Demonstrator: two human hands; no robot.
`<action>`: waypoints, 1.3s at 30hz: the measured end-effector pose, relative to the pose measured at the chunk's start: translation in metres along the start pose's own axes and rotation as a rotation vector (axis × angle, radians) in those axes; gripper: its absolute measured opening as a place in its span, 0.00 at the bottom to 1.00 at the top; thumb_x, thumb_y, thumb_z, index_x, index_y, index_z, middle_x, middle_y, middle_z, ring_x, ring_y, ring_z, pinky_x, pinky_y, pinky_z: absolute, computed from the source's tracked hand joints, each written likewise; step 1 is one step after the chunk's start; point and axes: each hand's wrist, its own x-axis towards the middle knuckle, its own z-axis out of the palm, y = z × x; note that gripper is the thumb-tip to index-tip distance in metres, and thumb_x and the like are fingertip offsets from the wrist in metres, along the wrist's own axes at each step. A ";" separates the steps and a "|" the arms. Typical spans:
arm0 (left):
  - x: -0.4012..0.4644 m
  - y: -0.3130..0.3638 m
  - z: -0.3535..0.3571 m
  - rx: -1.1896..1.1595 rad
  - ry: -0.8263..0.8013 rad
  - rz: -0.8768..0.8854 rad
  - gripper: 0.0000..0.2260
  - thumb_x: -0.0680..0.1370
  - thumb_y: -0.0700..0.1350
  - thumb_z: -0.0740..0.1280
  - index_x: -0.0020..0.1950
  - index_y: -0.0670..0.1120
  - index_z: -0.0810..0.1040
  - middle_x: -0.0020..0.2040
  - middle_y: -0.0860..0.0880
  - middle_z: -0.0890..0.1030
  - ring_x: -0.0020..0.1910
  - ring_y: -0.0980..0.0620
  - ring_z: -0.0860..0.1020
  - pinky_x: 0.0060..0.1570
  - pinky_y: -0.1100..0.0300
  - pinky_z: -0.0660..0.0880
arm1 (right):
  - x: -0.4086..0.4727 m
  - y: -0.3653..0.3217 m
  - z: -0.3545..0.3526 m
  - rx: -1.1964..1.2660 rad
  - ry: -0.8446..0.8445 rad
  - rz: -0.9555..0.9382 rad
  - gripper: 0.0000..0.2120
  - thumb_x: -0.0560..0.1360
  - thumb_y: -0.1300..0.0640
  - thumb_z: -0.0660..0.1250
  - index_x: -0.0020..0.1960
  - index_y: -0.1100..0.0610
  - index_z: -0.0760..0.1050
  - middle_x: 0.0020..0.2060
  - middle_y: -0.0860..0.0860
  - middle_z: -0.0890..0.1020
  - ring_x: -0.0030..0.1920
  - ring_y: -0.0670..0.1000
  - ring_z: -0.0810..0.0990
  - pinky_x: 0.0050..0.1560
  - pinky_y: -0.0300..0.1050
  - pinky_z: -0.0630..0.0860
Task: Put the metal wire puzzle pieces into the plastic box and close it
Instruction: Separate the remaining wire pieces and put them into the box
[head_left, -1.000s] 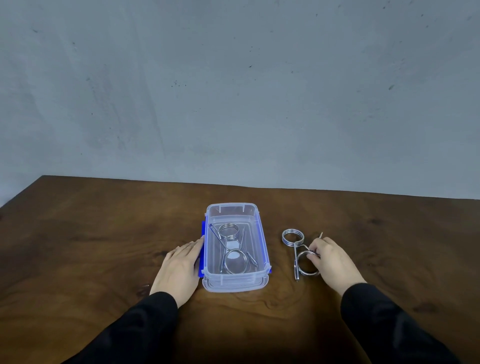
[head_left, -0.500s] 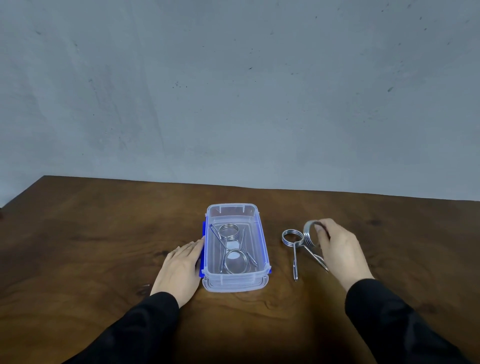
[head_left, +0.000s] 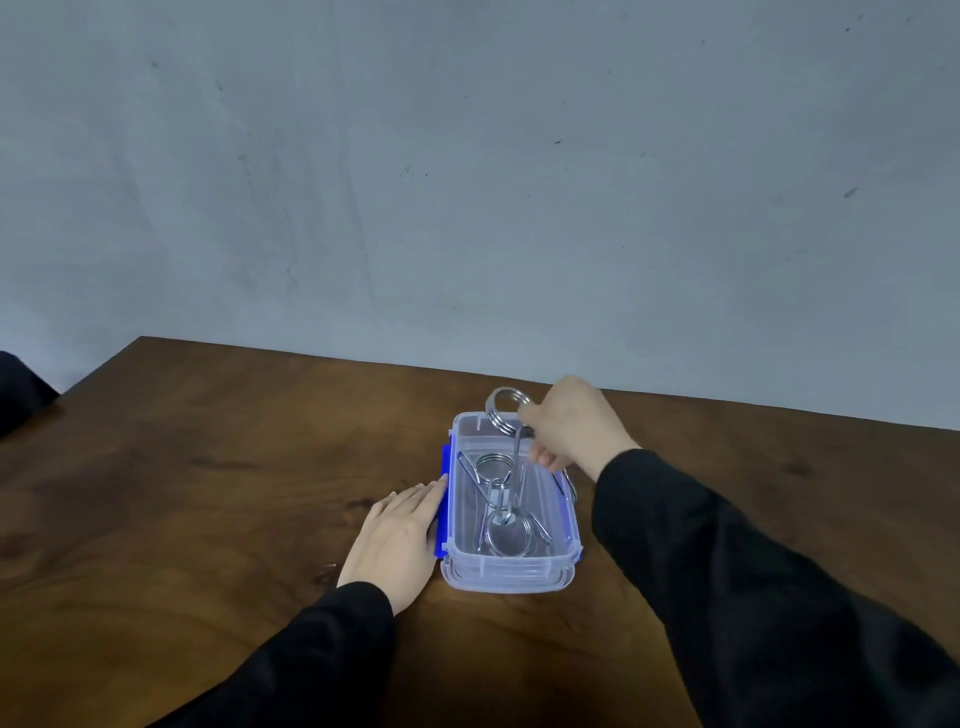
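Note:
A clear plastic box (head_left: 511, 574) with blue side latches stands open on the wooden table. Two coiled metal wire puzzle pieces (head_left: 501, 519) lie inside it. My right hand (head_left: 574, 423) is over the box's far end, gripping another wire puzzle piece (head_left: 505, 408); its coiled ring sticks up above the far rim and its legs point down into the box. A further bit of wire shows by the right latch, partly hidden by my right hand. My left hand (head_left: 397, 538) lies flat on the table, fingertips against the box's left blue latch (head_left: 442, 519).
The brown wooden table (head_left: 208, 493) ends at a grey wall close behind the box. A dark object (head_left: 21, 389) sits at the far left edge of view. No lid is visible.
My right hand lifted the wire piece from the table to the right of the box and carried it left over the box's far end. The left hand stayed against the box.

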 end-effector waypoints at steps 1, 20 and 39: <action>0.000 -0.001 0.000 -0.003 -0.002 0.000 0.23 0.82 0.49 0.55 0.77 0.55 0.58 0.73 0.54 0.70 0.72 0.55 0.64 0.72 0.56 0.55 | 0.005 0.000 0.007 -0.041 -0.016 0.012 0.14 0.75 0.58 0.63 0.34 0.64 0.77 0.20 0.55 0.82 0.22 0.55 0.81 0.29 0.45 0.82; 0.002 0.001 -0.002 -0.016 0.012 0.014 0.21 0.82 0.51 0.54 0.76 0.55 0.61 0.72 0.54 0.71 0.71 0.56 0.64 0.71 0.56 0.55 | 0.046 0.049 0.009 -0.318 0.318 -0.049 0.25 0.82 0.44 0.55 0.33 0.58 0.73 0.27 0.53 0.78 0.36 0.61 0.82 0.38 0.47 0.73; 0.000 0.004 -0.003 0.009 0.021 -0.003 0.21 0.82 0.50 0.56 0.75 0.54 0.62 0.71 0.54 0.71 0.71 0.55 0.66 0.71 0.56 0.55 | 0.016 0.126 -0.012 -0.409 0.109 0.107 0.28 0.72 0.51 0.74 0.67 0.59 0.71 0.52 0.56 0.81 0.47 0.55 0.82 0.39 0.43 0.74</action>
